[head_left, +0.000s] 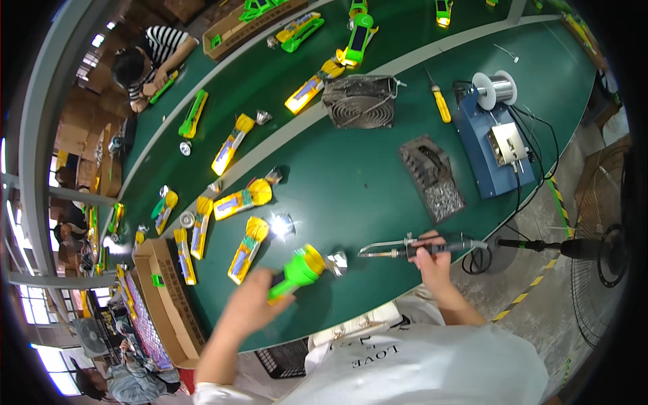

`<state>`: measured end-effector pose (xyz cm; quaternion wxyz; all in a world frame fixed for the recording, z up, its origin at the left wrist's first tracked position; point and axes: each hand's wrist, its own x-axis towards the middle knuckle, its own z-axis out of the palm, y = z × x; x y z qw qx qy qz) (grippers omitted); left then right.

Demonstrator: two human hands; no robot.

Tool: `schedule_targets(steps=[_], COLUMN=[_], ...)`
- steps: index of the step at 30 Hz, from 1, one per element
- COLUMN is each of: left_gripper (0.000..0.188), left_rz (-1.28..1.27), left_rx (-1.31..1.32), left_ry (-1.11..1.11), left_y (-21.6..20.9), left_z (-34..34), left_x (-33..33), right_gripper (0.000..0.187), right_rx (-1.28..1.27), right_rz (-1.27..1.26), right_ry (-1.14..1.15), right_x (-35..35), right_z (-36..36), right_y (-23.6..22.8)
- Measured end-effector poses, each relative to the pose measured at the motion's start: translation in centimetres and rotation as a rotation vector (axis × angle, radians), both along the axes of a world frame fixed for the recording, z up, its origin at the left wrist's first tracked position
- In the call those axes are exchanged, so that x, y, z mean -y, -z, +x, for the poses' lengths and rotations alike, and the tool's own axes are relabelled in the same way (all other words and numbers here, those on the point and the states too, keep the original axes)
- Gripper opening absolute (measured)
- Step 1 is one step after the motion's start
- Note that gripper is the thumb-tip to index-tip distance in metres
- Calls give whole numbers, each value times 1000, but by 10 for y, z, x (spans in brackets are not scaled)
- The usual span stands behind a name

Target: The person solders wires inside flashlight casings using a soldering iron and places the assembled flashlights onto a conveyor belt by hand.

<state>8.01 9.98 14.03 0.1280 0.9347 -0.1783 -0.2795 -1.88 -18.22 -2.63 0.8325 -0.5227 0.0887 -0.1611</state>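
Observation:
My left hand (250, 309) is closed around a green and yellow flashlight (299, 271), tilted over the near part of the green table (351, 192). At its head end sits a silver reflector (337, 263). My right hand (433, 262) grips a soldering iron (386, 254) with a thin metal tube along it; its tip points left, toward the reflector and apart from it. Close to my left hand lies an open yellow flashlight body (247, 250), with a brightly shining lamp head (282, 225) beside it.
Several more flashlights lie along the left and far side. A black fan (359, 102), a screwdriver (441, 103), a dark tray of small metal parts (442, 196) and a blue solder feeder (489, 145) stand beyond. Left is a cardboard box (165, 297); a co-worker (145, 64) sits far left.

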Motion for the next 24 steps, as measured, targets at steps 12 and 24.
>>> schedule_targets(steps=[12,24], left_gripper=[58,64], left_rz=[46,-201], left_rx=[468,468], left_ry=[-72,316], left_y=[54,90], left_z=[390,355], left_x=[112,184], right_gripper=[34,23], right_rx=[90,-77], right_rz=[-199,-192], right_ry=[70,-27], right_x=[-7,0], right_z=[-4,4], right_y=[4,-12])
